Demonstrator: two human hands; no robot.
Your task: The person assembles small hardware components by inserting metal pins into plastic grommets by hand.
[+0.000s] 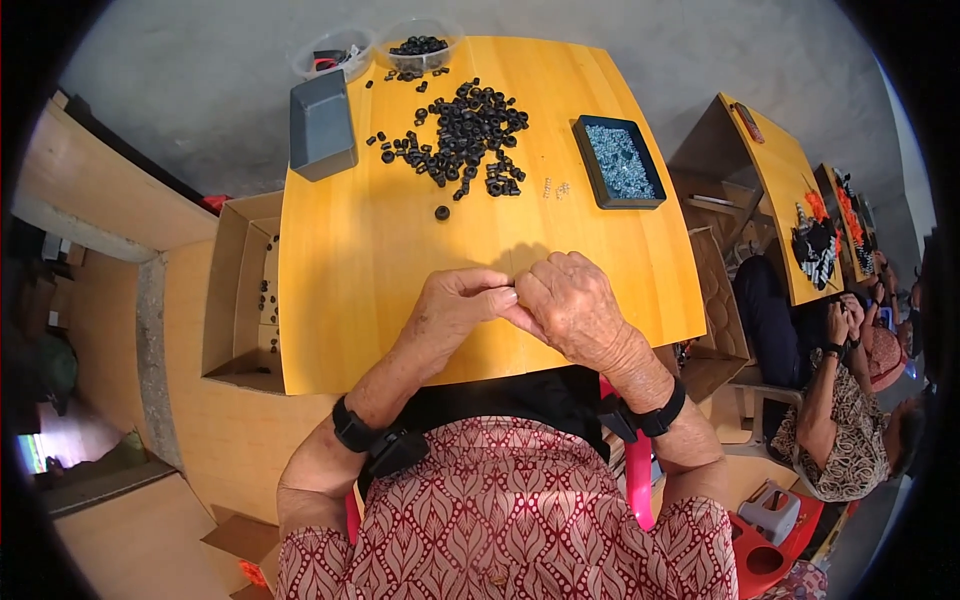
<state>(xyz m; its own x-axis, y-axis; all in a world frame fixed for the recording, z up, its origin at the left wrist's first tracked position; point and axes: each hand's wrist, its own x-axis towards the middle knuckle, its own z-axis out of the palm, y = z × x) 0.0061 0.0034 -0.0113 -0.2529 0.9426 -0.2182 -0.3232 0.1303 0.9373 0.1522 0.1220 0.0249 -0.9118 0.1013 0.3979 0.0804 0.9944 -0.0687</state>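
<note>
My left hand (pixel 455 308) and my right hand (pixel 575 305) meet above the near part of the yellow wooden table (pixel 350 290). Both are closed, with thumbs and fingertips pinched together. Only a tiny dark bit shows between the fingertips; what they hold is too hidden to name. Beyond my hands spreads a pile of small black ring-shaped and tubular parts (pixel 470 130). One black part (pixel 442 213) lies apart, nearest my left hand. Several small pale metallic-looking pieces (pixel 556 189) lie to the right of the pile.
A dark tray (pixel 662 201) of small silvery-blue pieces stands at right, a grey tray (pixel 322 125) at far left. Two clear bowls (pixel 420 62) stand at the back. A cardboard box (pixel 235 300) is beside the table's left edge. Another person (pixel 840 430) works at right.
</note>
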